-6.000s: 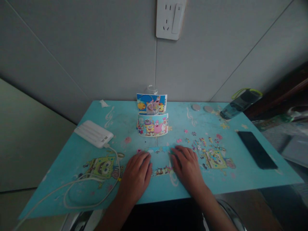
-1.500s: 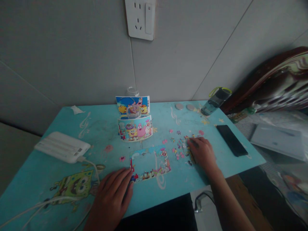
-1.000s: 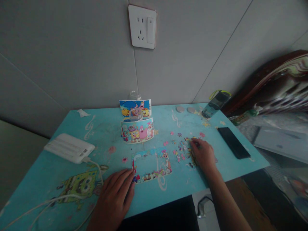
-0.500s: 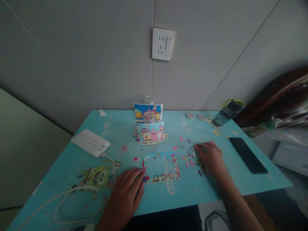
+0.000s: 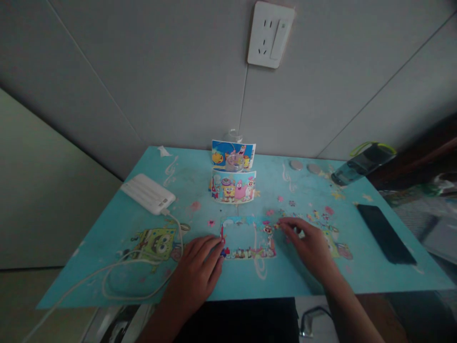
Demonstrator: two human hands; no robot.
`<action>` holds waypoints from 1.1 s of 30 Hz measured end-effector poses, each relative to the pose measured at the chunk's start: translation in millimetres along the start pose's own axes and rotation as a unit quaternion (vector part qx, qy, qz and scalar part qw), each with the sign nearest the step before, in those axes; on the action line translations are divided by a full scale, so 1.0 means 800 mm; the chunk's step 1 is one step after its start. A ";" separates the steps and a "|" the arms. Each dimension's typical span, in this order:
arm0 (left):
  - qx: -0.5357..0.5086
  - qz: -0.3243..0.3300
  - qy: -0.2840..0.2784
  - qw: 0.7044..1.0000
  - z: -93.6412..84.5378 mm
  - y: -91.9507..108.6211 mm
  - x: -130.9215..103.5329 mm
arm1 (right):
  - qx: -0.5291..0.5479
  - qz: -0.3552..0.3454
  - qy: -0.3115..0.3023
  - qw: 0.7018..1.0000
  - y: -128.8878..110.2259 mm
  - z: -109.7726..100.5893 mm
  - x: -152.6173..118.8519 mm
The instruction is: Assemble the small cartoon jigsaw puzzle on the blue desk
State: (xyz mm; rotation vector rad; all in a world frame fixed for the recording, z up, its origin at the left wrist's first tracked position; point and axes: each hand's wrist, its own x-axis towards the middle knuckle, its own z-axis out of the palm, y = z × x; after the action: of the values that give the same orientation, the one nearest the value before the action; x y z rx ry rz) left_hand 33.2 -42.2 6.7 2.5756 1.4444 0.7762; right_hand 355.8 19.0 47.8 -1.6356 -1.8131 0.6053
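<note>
A partly assembled jigsaw puzzle [image 5: 249, 254] lies on the table, its cartoon border forming a rectangle around an open middle. My left hand [image 5: 200, 269] rests flat at its left edge, fingers stretched out and fingertips touching the border. Just off the upper right corner, my right hand [image 5: 303, 240] pinches a small puzzle piece [image 5: 277, 226] between thumb and forefinger. Loose puzzle pieces [image 5: 316, 215] lie scattered beyond the right hand, some hidden behind it. Behind the puzzle, a cartoon picture card [image 5: 233, 187] stands upright against a clear container.
At the left, a white power bank [image 5: 148, 193] trails a white cable [image 5: 143, 261] over the table's front edge. To the right are a black phone-like slab [image 5: 386, 233] and a dark bottle [image 5: 362, 164] lying tilted. Two round discs [image 5: 296, 165] sit near the wall.
My right hand has moved left from the loose pieces to the puzzle's upper right corner, now holding a piece. My left hand stays at the border. The camera view has tilted and shifted.
</note>
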 end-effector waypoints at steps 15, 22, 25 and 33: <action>0.006 -0.006 -0.011 1.000 -0.004 0.006 0.003 | -0.002 -0.118 -0.117 0.986 -0.049 0.077 -0.006; 0.004 -0.007 -0.017 1.000 -0.007 0.007 0.005 | -0.004 -0.152 -0.130 0.980 -0.052 0.084 0.000; 0.003 -0.011 -0.022 1.000 -0.007 0.007 0.004 | 0.013 -0.149 -0.148 0.978 -0.055 0.078 0.001; -0.002 -0.010 -0.024 1.000 -0.006 0.006 0.004 | 0.048 -0.114 -0.193 0.973 -0.063 0.066 -0.001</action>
State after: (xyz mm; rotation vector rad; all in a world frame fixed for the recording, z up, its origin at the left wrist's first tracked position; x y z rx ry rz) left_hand 35.6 -43.4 13.8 2.5535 1.4509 0.7105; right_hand 282.6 14.8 45.4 -1.2826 -2.1716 0.9403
